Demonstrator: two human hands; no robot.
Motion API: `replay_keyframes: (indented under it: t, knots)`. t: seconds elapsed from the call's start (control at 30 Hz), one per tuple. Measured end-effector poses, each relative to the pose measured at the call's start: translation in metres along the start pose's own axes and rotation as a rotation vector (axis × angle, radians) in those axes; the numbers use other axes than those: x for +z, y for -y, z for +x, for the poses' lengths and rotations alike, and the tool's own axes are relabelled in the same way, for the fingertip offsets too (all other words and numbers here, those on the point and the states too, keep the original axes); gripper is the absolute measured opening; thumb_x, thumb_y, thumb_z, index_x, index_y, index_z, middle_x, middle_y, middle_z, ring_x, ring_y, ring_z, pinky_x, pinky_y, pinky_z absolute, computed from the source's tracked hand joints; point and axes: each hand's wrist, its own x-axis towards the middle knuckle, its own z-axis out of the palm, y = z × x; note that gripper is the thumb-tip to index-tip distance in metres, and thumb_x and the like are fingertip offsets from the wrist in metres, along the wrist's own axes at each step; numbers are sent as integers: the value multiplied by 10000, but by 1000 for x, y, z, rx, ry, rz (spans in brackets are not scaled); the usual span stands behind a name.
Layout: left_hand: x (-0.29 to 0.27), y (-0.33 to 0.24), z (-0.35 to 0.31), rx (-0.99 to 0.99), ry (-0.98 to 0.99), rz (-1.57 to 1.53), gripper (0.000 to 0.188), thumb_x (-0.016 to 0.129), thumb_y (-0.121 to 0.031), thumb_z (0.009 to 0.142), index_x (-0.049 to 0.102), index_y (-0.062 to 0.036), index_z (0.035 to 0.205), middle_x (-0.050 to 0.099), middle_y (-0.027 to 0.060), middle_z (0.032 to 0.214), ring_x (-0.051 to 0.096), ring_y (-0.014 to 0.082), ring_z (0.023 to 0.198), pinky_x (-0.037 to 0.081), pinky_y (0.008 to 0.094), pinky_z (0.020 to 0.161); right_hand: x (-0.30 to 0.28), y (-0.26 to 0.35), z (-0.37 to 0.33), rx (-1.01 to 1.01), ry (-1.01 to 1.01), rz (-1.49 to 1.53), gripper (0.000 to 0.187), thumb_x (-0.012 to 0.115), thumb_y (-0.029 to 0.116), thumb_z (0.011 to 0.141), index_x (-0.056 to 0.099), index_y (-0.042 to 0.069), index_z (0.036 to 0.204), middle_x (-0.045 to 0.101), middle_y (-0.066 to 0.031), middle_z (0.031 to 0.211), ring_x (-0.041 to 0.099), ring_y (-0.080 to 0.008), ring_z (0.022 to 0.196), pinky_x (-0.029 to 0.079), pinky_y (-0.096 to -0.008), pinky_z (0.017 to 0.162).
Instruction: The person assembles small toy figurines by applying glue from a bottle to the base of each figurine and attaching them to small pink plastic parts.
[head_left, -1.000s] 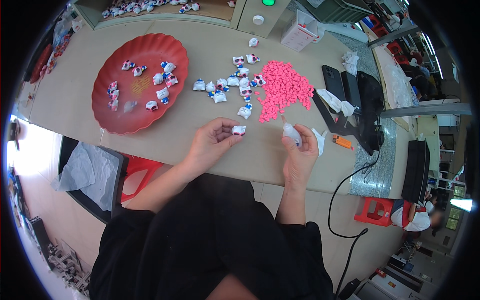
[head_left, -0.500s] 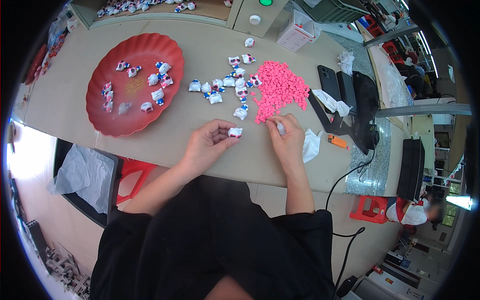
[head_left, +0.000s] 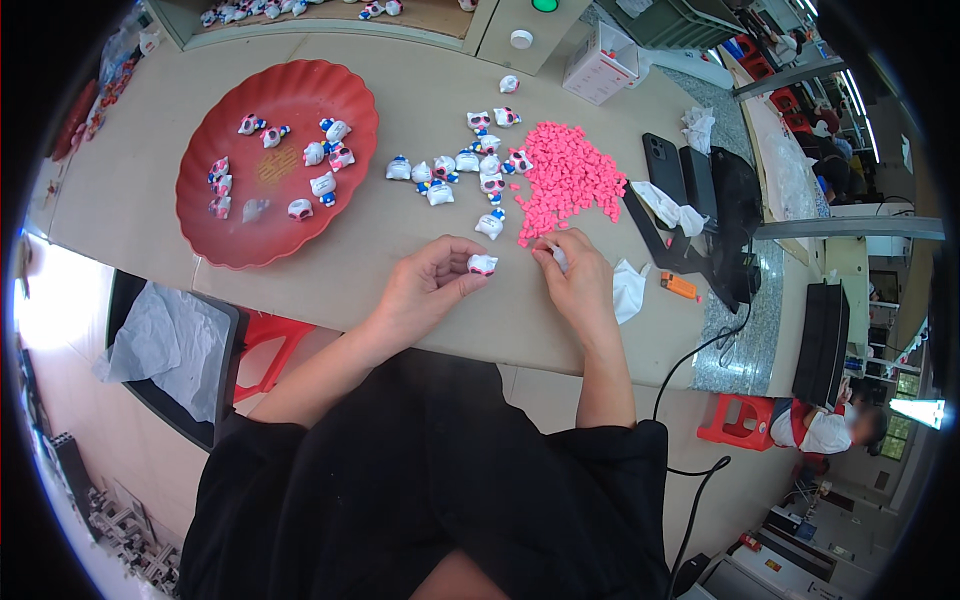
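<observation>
Head view: my left hand point(head_left: 430, 285) pinches one white figurine point(head_left: 483, 265); right hand point(head_left: 575, 275) grasps a half-hidden white piece point(head_left: 560, 259) at the pink pile's point(head_left: 567, 178) six o'clock.

- Bare table point(head_left: 400, 255) lies open between the red plate point(head_left: 225, 235) and the left hand point(head_left: 430, 285); a hand could pass there.
- Ahead of both hands, a scatter of small white figures point(head_left: 470, 170) and a pile of pink pieces point(head_left: 570, 180) block the way forward.
- The right hand point(head_left: 575, 280) sits at the near edge of the pink pile.
- Just right of it lie a white rag point(head_left: 630, 290), an orange lighter point(head_left: 680, 286) and a black stand point(head_left: 690, 215) with a phone point(head_left: 662, 165), crowding that side.
- The far strip between plate and white box point(head_left: 600, 65) is mostly open.
</observation>
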Motion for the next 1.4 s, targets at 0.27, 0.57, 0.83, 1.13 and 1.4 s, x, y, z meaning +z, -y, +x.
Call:
replay_keyframes:
  t: [0.27, 0.57, 0.83, 1.13, 1.4]
  knots:
    - [1, 7, -2, 10, 21, 78, 273, 552, 13, 796, 508, 3, 1065, 574, 77, 931, 568, 117, 879, 473, 227, 769, 7, 31, -27, 65, 36, 751, 109, 650, 36, 737, 572, 6, 807, 564, -1, 758, 497, -52, 696, 407, -183, 609]
    - [1, 7, -4, 66, 53, 137, 255, 555, 0, 793, 540, 12, 1048, 598, 91, 928, 588, 128, 858, 477, 231, 754, 11, 32, -25, 153, 57, 812, 158, 673, 27, 710, 550, 12, 808, 545, 0, 739, 500, -61, 685, 421, -189, 618]
    - [-1, 7, -2, 113, 45, 238, 234, 564, 4, 782, 558, 9, 1016, 604, 86, 928, 590, 130, 851, 481, 237, 746, 11, 32, -23, 194, 119, 830, 168, 660, 39, 725, 548, 6, 846, 565, -27, 757, 528, -70, 699, 440, -205, 627]
    - [1, 9, -3, 85, 15, 155, 226, 565, 5, 779, 562, 9, 1005, 608, 87, 911, 588, 126, 843, 479, 237, 738, 12, 31, -22, 259, 132, 918, 183, 669, 49, 718, 559, 6, 858, 577, -21, 732, 526, -64, 681, 428, -200, 607]
    - [-1, 4, -2, 92, 32, 258, 224, 561, 9, 777, 571, 2, 1001, 619, 90, 898, 593, 132, 828, 475, 250, 729, 13, 32, -19, 214, 150, 838, 181, 659, 49, 724, 559, -4, 866, 591, -34, 711, 539, -69, 666, 435, -210, 602]
